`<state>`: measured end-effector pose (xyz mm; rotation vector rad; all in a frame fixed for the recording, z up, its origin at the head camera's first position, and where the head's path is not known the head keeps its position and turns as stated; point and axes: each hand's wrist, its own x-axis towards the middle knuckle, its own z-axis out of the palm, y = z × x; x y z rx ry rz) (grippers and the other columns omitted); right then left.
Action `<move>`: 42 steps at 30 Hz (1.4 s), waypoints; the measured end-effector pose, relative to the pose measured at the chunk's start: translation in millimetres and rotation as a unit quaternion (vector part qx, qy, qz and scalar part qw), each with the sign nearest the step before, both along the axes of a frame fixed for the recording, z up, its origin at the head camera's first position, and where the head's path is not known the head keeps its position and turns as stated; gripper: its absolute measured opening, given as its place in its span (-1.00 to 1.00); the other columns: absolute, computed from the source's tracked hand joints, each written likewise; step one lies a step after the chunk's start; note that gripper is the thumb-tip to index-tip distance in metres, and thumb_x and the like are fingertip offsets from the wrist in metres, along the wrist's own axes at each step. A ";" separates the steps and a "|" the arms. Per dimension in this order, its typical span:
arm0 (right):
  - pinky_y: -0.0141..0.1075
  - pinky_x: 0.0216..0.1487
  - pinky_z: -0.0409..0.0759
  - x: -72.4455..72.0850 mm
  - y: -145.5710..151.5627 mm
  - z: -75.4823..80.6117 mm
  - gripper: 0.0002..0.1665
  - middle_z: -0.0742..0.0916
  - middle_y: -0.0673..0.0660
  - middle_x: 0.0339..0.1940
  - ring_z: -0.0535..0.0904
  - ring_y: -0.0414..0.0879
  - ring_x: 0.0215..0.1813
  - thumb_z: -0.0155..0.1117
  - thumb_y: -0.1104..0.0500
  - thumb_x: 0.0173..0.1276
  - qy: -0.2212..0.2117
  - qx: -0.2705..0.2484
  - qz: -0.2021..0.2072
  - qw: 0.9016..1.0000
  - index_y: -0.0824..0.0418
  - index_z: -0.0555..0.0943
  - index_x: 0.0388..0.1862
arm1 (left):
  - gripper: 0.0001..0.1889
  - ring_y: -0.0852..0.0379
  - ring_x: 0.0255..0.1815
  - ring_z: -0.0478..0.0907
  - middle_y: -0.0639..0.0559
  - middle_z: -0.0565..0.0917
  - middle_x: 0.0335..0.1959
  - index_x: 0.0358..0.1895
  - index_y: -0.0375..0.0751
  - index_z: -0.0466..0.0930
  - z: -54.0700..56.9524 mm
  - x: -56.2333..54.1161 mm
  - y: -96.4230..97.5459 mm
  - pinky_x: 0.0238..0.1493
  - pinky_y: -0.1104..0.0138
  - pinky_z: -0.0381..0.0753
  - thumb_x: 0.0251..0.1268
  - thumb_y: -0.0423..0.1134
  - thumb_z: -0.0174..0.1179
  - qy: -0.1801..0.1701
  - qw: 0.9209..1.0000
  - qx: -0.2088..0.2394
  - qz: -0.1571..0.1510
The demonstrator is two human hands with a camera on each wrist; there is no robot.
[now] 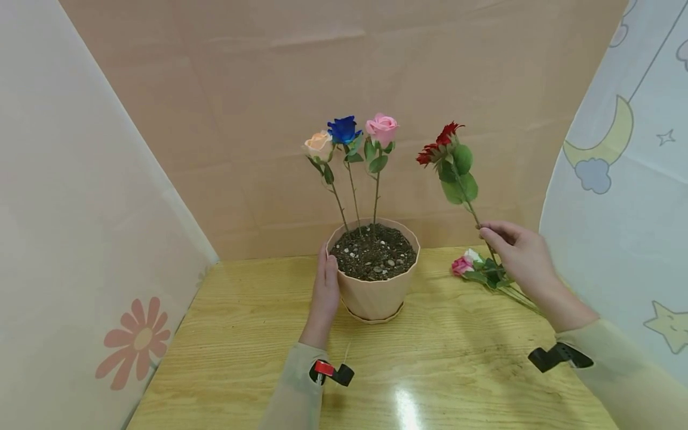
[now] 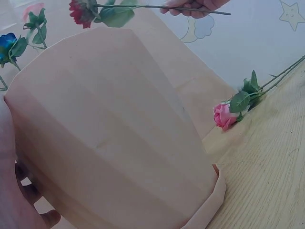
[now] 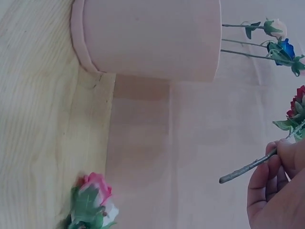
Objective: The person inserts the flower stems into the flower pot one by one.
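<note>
A peach flower pot full of dark, pebbly soil stands on a matching saucer. Its left side is held by my left hand, thumb near the rim and fingers bent around the wall. Three artificial roses stand upright in the soil: cream, blue and pink. Right of the pot, my right hand pinches the stem of a red artificial flower in the air. The right wrist view shows the cut lower end of this stem sticking out past the fingers.
Beneath the right hand, a pink rose and a white flower lie on the wooden table. A peach cloth hangs behind, with printed white cloths at both sides.
</note>
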<state>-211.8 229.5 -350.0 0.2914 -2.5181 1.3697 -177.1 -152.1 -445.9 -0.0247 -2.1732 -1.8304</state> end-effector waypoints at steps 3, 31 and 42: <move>-0.52 -0.17 0.56 -3.6 -7.8 4.0 -0.45 0.75 -0.23 -0.05 0.62 -0.26 -0.02 0.23 -0.11 0.77 0.002 -0.016 0.004 1.000 0.28 0.72 0.40 | -0.33 -0.22 0.81 -0.04 -0.11 -0.03 0.84 0.87 0.22 -0.13 -0.6 0.0 -0.3 0.71 -0.28 0.02 0.89 0.22 -0.33 0.001 1.000 -0.001 0.001; -0.47 -0.10 0.72 -39.0 -86.2 35.9 -0.76 0.84 0.04 -0.10 0.73 -0.19 -0.20 0.40 0.16 0.67 0.045 -0.239 0.077 0.967 0.28 0.73 0.14 | -0.32 -0.24 0.81 -0.04 -0.14 -0.02 0.84 0.87 0.21 -0.12 -2.5 -3.2 -1.2 0.70 -0.29 0.01 0.88 0.25 -0.34 0.005 1.000 0.001 0.001; -0.43 -0.10 0.76 -53.0 -113.5 30.9 -0.76 0.84 0.10 -0.16 0.76 -0.19 -0.22 0.41 0.22 0.65 0.077 -0.226 0.081 0.968 0.40 0.74 0.08 | -0.32 -0.24 0.80 -0.02 -0.14 0.00 0.84 0.86 0.19 -0.09 -2.1 -2.7 -0.7 0.71 -0.27 0.01 0.88 0.24 -0.34 0.001 1.000 -0.003 0.010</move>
